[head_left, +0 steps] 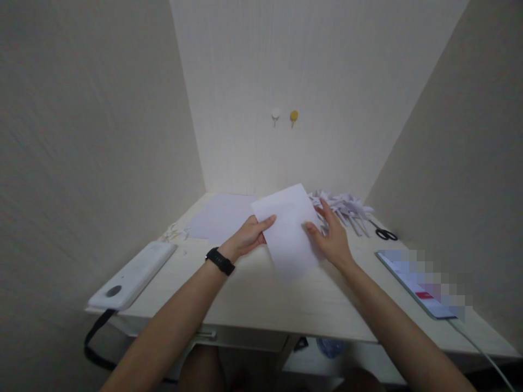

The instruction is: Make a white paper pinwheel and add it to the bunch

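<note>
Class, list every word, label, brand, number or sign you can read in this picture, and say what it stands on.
None can be read.
Tablet: its screen is pixelated; a red patch shows, no legible words.
Sheet of paper, held by both hands: blank.
White device at the desk's left edge: no legible marking.

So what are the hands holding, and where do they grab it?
A white paper sheet: left hand pinches its left edge, right hand its right edge.

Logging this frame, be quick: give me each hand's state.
Left hand: shut on the paper sheet, gripping its left edge.
Right hand: holding the sheet's right edge.
</note>
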`<state>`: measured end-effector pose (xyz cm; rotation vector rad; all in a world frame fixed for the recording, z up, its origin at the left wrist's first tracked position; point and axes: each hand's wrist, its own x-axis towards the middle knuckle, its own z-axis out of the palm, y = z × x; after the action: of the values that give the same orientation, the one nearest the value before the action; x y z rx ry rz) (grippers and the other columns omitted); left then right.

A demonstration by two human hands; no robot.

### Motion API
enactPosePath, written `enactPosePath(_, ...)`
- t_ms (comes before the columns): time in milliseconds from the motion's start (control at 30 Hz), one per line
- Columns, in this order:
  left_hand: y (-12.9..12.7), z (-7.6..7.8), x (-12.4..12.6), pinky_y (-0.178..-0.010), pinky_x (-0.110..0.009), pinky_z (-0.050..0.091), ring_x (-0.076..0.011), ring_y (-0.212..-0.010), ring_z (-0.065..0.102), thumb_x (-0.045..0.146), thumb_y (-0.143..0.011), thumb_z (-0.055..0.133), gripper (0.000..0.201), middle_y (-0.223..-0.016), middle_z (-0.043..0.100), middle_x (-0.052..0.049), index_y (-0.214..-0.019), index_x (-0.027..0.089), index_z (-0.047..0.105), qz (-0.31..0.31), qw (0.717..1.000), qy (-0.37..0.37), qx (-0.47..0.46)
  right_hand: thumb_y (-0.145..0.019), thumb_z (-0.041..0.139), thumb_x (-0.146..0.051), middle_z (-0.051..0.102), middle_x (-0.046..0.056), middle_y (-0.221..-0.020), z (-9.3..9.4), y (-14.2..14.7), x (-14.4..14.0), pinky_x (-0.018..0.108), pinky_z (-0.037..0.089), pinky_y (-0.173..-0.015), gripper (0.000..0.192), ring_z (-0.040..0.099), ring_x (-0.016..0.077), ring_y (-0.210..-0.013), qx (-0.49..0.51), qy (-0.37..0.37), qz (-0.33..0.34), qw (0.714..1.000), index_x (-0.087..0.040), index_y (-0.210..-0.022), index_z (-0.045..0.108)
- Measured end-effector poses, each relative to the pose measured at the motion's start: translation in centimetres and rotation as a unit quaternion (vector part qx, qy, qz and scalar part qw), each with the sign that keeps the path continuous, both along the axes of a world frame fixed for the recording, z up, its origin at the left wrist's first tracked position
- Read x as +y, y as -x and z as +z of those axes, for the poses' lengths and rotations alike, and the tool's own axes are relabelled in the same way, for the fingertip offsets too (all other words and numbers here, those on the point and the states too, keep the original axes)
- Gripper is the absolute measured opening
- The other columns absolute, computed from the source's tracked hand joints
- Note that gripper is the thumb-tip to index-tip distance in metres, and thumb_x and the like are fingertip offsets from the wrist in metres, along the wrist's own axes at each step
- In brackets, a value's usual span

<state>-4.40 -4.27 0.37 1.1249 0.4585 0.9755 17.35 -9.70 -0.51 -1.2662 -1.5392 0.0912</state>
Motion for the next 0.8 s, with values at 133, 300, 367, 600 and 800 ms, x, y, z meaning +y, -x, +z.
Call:
enactPosePath(133, 0.6, -0.7, 1.0, -0.079, -0.033, 0.056, -0.0230, -0.088, 0.070, 0.031, -0.069, 0.084, 0.041, -0.103, 0.073, -0.016, -0.102, 0.009, 0.071, -0.020, 0.999, -0.009, 0.036, -0.069, 0.078, -0.053, 0.075, 0.013, -0.095, -0.4, -0.8, 0.7, 0.038, 0.056, -0.070, 0.060, 0.070, 0.0263, -0.077, 0.238, 0.238, 0.202, 0.920, -0.015, -0.113, 0.066)
enactPosePath(300, 2.1, -1.4, 3.6, -0.057, -0.025, 0.056, -0.0129, -0.058, 0.065, 0.023, -0.065, 0.086, 0.028, -0.074, 0.071, -0.007, -0.079, 0.008, 0.067, 0.157, 0.981, -0.013, 0.114, -0.055, 0.090, -0.040, 0.075, 0.007, -0.074, -1.1, -1.7, 1.0, 0.028, 0.051, -0.054, 0.041, 0.065, 0.0165, -0.055, 0.327, 0.333, 0.234, 0.853, -0.014, -0.080, 0.071)
enactPosePath(367, 2.9, -1.5, 4.2, -0.055, -0.024, 0.056, -0.0130, -0.056, 0.065, 0.019, -0.067, 0.084, 0.026, -0.069, 0.070, -0.005, -0.083, 0.008, 0.067, 0.155, 0.976, -0.010, 0.152, -0.055, 0.090, -0.038, 0.075, 0.006, -0.073, -1.1, -2.3, 1.1, 0.028, 0.051, -0.053, 0.040, 0.065, 0.0162, -0.055, 0.325, 0.354, 0.239, 0.844, -0.013, -0.080, 0.071)
enactPosePath(600, 3.3, -1.9, 4.4, -0.055, -0.021, 0.056, -0.0105, -0.052, 0.064, 0.019, -0.075, 0.078, 0.016, -0.066, 0.071, -0.007, -0.083, 0.006, 0.072, 0.090, 0.970, -0.039, 0.222, -0.061, 0.088, -0.034, 0.076, 0.007, -0.077, -1.2, -3.4, 1.4, 0.027, 0.053, -0.053, 0.036, 0.067, 0.0170, -0.058, 0.310, 0.396, 0.248, 0.828, -0.014, -0.085, 0.071)
enactPosePath(800, 3.2, -1.9, 4.4, -0.057, -0.023, 0.057, -0.0124, -0.055, 0.067, 0.017, -0.077, 0.077, 0.015, -0.068, 0.072, -0.009, -0.086, 0.006, 0.071, 0.077, 0.970, -0.032, 0.229, -0.066, 0.085, -0.031, 0.076, 0.006, -0.079, -1.2, -3.6, 1.6, 0.027, 0.053, -0.055, 0.031, 0.067, 0.0162, -0.059, 0.332, 0.382, 0.236, 0.830, -0.015, -0.089, 0.071)
